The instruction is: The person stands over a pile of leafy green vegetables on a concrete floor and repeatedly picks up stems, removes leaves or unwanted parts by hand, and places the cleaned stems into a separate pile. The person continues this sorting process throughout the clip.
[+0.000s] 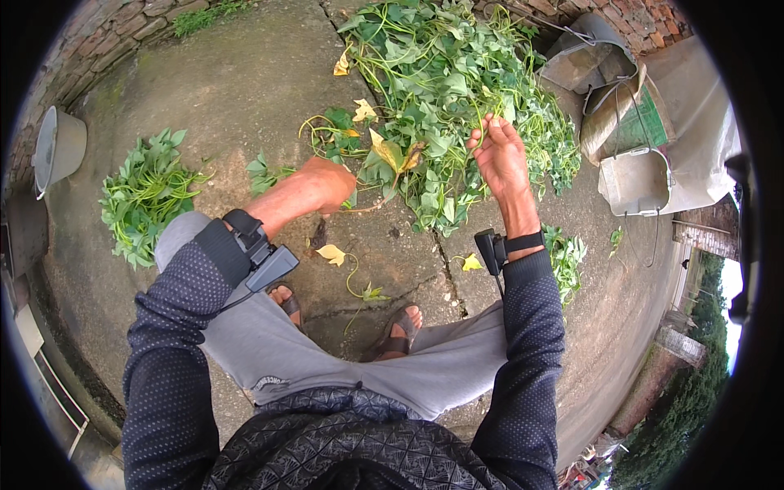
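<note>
My left hand [331,185] is curled into a fist above the concrete, its fingers closed around a brownish vine stem [375,207]. Yellowed leaves [392,154] hang at the stem's far end. Raised over the right side of a large heap of green leafy vines [429,92], my right hand [501,153] pinches a thin green stem [479,119] between thumb and fingers. Beside my left forearm are a few green leaves [262,174], partly hidden by it. To the left of my knee lies a smaller pile of green leafy stems [150,196].
A grey bucket [64,144] stands far left. Right of the heap are tipped buckets [591,61], a pale square bucket [637,180] and plastic sheeting [698,116]. More leaves [563,260] lie by my right wrist. A yellow leaf [332,254] is near my sandalled feet.
</note>
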`<state>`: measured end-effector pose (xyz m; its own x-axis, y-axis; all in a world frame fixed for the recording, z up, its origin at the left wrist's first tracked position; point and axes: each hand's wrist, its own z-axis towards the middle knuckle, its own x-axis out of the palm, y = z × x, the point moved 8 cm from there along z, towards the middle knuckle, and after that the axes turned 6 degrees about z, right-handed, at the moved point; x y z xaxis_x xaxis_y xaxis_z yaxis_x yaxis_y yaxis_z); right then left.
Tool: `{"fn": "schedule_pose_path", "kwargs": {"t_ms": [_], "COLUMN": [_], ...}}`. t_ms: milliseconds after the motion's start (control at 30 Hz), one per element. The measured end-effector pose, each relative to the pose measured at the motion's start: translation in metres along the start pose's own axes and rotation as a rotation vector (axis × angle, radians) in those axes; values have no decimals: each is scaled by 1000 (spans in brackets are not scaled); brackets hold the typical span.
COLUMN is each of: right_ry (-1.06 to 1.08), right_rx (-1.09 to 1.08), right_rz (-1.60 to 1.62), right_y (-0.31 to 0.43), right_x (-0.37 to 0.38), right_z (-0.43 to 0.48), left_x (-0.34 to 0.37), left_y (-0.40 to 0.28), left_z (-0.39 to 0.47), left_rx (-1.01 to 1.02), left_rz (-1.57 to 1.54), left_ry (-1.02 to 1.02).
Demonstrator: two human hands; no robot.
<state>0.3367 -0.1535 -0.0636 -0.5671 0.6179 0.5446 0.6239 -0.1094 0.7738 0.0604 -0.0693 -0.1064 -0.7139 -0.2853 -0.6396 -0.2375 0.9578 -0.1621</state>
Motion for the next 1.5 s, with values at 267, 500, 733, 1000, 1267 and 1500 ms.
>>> {"fn": "schedule_pose_path", "kwargs": {"t_ms": [267, 500, 733, 1000, 1267, 1500], "right_ry": [-16, -6, -69, -563, 135, 361], "right_rx": [-89, -46, -82, 434, 334, 25], "right_rz": [44, -90, -924, -2473, -1879, -1970], "right_y": [34, 38, 128, 266, 79, -77], "right_x": [-15, -12, -83, -287, -153, -55], "right_z": [4, -4, -13, -100, 15, 63], "left_x": [6, -37, -52, -63, -78, -72], "left_y": [-4, 18, 36, 40, 38, 46], "left_z": [-4, -2, -3, -7, -12, -24], "left_rx": [-12, -111, -174, -147, -184, -234], "left_rz": [90, -109, -183, -205, -246, -247], "left_ry": [132, -282, -410, -439, -545, -484]}}
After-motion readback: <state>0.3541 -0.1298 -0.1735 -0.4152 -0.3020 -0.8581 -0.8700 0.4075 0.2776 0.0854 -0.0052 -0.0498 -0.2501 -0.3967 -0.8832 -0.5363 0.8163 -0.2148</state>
